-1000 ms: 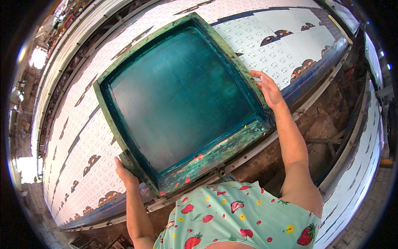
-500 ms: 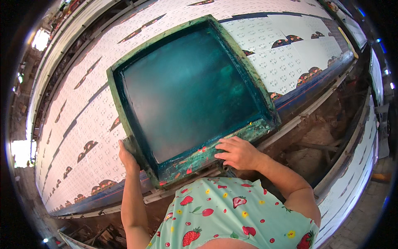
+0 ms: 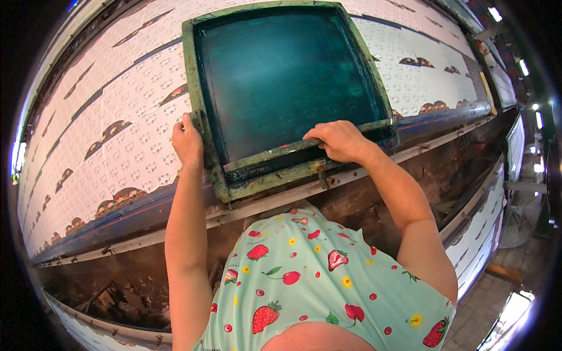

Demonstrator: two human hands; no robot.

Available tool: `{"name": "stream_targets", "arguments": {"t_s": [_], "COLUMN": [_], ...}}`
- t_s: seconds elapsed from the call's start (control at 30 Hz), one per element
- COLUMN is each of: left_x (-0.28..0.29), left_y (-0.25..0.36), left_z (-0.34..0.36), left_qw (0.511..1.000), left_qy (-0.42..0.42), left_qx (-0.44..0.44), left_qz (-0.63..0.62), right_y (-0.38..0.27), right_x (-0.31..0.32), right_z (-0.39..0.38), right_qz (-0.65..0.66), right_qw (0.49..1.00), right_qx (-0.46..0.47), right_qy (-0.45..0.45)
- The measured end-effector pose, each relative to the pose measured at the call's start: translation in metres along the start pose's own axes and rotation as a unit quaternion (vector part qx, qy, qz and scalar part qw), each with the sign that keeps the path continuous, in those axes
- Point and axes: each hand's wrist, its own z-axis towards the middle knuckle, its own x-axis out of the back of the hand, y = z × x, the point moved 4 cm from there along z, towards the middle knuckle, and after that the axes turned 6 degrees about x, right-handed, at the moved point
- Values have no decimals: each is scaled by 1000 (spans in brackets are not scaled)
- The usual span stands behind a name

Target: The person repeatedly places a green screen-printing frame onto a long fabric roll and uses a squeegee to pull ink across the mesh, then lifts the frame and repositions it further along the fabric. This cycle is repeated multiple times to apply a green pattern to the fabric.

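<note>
My left hand [image 3: 187,140] grips the left side of a square screen frame [image 3: 189,55], worn green with a dark teal inner surface, near its lower left corner. A long green bar [image 3: 266,155] crosses the lower part of the frame, and my right hand [image 3: 341,141] has its fingers curled over it, right of centre. The frame lies on a long table covered with white patterned sheets [image 3: 129,88], some edged with dark floral scallops. A small metal bracket [image 3: 322,174] sticks out from the frame's near edge.
A metal rail [image 3: 404,153] runs along the table's near edge, above a dark recess [image 3: 129,281] with debris. To the right are another sheet-covered table [image 3: 471,245], upright pale panels and paved floor. My patterned top [image 3: 316,275] fills the lower middle.
My right hand has left the frame's right side for the near edge, where a bar now stands out. The frame and both hands appear higher in view as the view shifts.
</note>
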Motion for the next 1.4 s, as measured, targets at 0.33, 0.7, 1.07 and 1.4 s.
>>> {"name": "stream_targets", "arguments": {"t_s": [0.33, 0.7, 1.07, 1.4], "left_x": [1, -3, 8, 5], "left_y": [11, 14, 4, 17], "left_z": [-14, -14, -12, -21], "left_qw": [1000, 1000, 999, 993], "left_qy": [16, -4, 37, 117], "left_qx": [-12, -26, 9, 19], "left_qz": [-15, -17, -1, 4], "right_y": [-37, 19, 120, 199], "right_x": [-39, -24, 54, 117], "right_z": [-44, 20, 211, 355], "right_qz": [-52, -130, -160, -212], "right_qw": [982, 946, 918, 913], "right_qx": [52, 110, 140, 95], "right_qy": [174, 277, 335, 335]}}
